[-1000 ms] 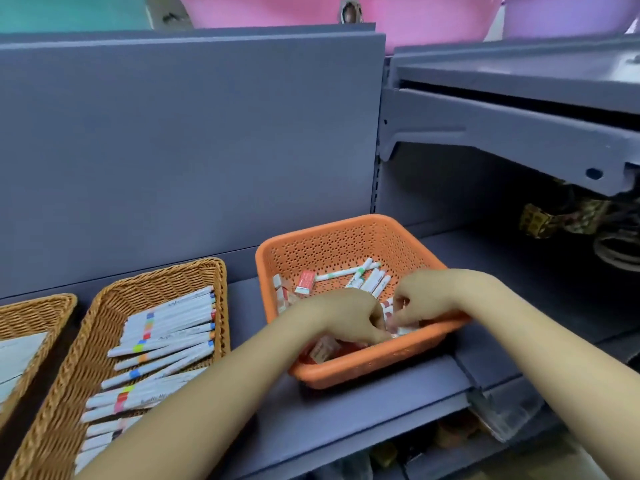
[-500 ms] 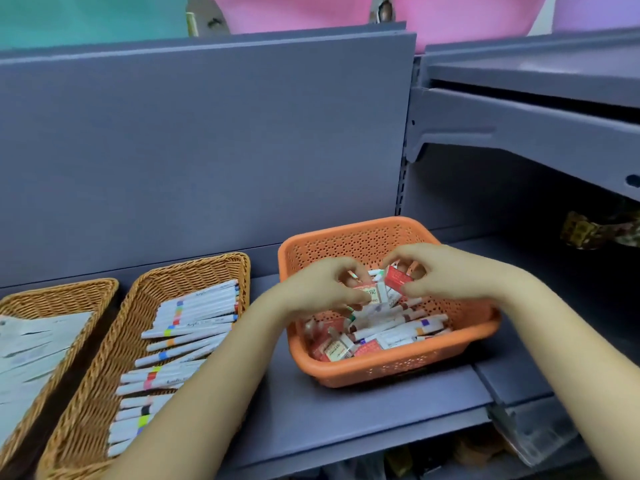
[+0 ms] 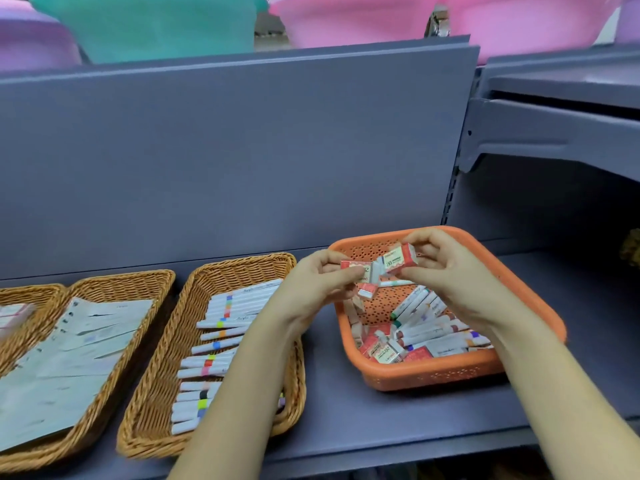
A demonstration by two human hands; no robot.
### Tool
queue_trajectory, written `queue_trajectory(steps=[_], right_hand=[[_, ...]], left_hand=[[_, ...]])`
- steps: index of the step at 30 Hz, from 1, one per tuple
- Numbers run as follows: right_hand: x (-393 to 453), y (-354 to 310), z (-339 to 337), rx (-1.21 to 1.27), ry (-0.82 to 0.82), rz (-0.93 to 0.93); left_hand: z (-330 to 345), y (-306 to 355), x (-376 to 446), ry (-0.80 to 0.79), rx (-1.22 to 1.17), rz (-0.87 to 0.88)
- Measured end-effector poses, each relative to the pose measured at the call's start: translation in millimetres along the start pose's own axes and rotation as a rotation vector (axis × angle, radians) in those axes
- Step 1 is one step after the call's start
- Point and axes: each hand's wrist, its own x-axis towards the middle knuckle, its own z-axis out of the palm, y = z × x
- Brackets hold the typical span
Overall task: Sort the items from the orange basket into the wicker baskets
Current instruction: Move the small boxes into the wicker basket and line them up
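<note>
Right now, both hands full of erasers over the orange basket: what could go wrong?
1. The left hand pinches several erasers at once, one hanging low; it could slip back into the orange basket.
2. The route to the far-left wicker basket, which seems to hold erasers, crosses the marker basket and the card basket; a drop there missorts.
3. The right hand holds its eraser by the fingertips only.
</note>
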Motion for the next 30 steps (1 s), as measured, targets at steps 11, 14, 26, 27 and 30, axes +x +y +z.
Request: queue_trajectory(steps=[11,14,26,27,30], right_hand=[[-10,11,31,0.127,0.062,-0.054],[-11,11,43,0.116,0.067,-0.058],[-1,7,67,-0.105,0.022,-0.131],[1,7,71,-0.121,0.001,-0.148],[6,5,83,-0.179,-0.06,-0.193]], left_hand=[[-21,2,-18,-0.021,-0.102,-0.003],[-25,3,-20,-0.03,-0.095,-0.009],[-61,11,-36,0.129,0.751,0.168],[-64,14,-41,0.134,0.791,0.19],[-77,22,-54,0.15,0.875,0.241]])
